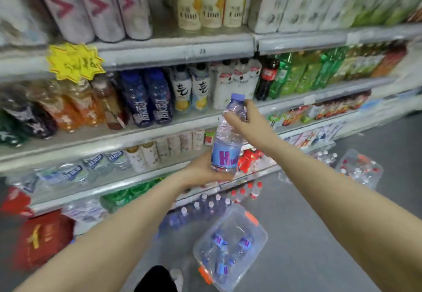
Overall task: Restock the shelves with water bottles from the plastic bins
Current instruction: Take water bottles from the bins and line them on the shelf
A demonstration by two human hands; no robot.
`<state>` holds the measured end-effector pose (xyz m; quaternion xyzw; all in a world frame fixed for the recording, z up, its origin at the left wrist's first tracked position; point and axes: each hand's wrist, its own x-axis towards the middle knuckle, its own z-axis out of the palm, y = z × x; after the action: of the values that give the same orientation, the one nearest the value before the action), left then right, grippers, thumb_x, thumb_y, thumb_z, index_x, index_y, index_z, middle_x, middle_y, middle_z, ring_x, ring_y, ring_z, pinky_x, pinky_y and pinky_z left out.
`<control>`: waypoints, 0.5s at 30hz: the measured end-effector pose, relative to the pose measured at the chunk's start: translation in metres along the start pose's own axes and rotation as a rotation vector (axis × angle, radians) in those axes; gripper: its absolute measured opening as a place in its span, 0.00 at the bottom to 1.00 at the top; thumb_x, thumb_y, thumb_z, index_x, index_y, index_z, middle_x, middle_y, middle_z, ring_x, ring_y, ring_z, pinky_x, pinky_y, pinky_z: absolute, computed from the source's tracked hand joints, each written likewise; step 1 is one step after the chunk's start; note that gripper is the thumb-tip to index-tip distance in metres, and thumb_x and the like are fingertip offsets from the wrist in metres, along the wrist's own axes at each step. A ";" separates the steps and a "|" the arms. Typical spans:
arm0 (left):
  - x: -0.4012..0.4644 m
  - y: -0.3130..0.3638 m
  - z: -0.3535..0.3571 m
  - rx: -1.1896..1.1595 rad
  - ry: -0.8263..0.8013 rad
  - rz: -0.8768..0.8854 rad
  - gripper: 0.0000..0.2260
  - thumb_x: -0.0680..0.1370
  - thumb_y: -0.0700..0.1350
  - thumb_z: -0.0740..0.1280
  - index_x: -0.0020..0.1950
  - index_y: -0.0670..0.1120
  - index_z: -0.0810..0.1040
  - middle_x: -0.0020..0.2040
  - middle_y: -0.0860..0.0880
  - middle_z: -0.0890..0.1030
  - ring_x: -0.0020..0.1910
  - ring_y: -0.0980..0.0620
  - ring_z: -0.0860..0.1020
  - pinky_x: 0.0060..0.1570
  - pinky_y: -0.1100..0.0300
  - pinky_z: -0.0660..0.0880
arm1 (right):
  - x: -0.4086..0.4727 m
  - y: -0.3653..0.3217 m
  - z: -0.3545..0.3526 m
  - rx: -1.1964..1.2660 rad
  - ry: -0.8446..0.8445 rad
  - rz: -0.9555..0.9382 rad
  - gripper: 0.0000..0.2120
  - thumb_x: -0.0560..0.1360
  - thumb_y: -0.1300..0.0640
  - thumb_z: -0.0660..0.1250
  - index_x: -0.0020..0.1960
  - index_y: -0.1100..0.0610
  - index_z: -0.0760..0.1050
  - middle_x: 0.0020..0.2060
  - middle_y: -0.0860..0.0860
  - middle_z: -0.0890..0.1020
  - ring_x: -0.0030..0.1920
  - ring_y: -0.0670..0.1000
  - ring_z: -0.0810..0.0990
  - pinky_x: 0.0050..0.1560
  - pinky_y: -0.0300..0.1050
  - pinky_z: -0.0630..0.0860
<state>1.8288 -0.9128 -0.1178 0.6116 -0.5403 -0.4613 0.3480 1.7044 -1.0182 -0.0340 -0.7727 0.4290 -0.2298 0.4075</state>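
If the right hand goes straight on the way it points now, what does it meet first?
The right hand grips the clear purple-capped water bottle and points at the white-labelled bottles on the shelf behind; probably those first, though depth is unclear.

One view only, head-worn wide-angle cam, approx. standing eye height. Looks fwd and down, angled left toward the grey metal store shelves (173, 49), close up, shelf lines bowed by the lens. Both forearms reach in from the bottom edge; grey floor (319, 234) fills lower right.
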 end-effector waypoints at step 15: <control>-0.125 0.222 -0.352 0.873 0.785 0.229 0.16 0.74 0.49 0.72 0.60 0.48 0.79 0.54 0.51 0.82 0.51 0.53 0.80 0.56 0.56 0.76 | 0.088 -0.383 -0.039 -0.163 0.192 -0.695 0.36 0.67 0.29 0.66 0.67 0.48 0.67 0.58 0.48 0.79 0.55 0.55 0.81 0.59 0.59 0.77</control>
<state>2.0858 -0.8538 0.2282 0.7608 -0.5735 0.1041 0.2855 1.9049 -0.9948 0.3053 -0.8771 0.1942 -0.3912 0.1998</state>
